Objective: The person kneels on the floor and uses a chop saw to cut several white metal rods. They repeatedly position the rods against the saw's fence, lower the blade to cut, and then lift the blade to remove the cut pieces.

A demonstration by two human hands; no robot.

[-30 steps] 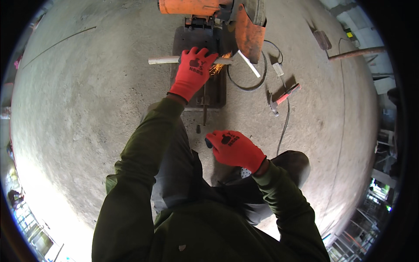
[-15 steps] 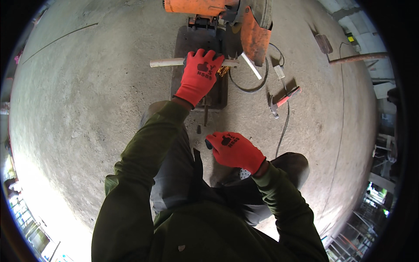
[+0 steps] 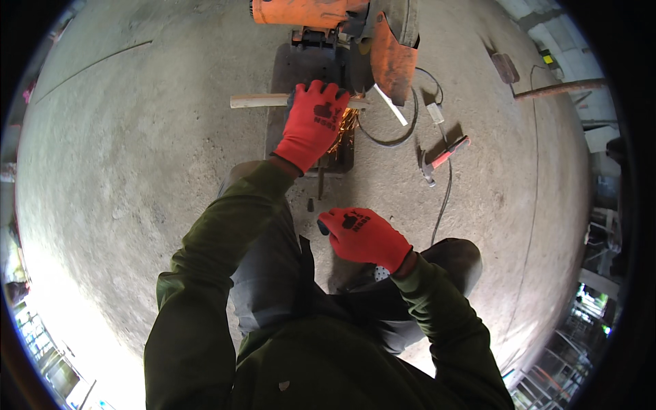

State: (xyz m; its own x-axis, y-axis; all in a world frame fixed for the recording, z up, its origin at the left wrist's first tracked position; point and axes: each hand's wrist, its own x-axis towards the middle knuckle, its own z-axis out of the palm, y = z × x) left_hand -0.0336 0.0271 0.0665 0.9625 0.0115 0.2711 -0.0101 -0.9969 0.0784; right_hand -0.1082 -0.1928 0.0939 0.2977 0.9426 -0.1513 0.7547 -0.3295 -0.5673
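My left hand [image 3: 314, 123], in a red glove with dark palm, is closed over a pale straight bar [image 3: 256, 100] lying crosswise on the dark base [image 3: 287, 68] of an orange cut-off saw [image 3: 304, 10]. Orange sparks [image 3: 345, 137] spray beside and below this hand, under the saw's guard [image 3: 393, 55]. My right hand [image 3: 362, 239], also gloved in red, is curled near my right knee [image 3: 458, 263], apart from the saw; what it holds, if anything, is hidden.
A red-handled hammer [image 3: 437, 160] lies on the concrete floor [image 3: 137, 171] to the right, with a looped cable [image 3: 393, 143], a pale strip [image 3: 389, 102] and a small pale block [image 3: 435, 113]. Farther right lies a rusty rod [image 3: 560, 89]; a thin rod [image 3: 96, 63] lies at the upper left.
The sparks spread farther down below the bar than half a second ago. My left hand has shifted slightly with the bar; my right hand stays curled in nearly the same place.
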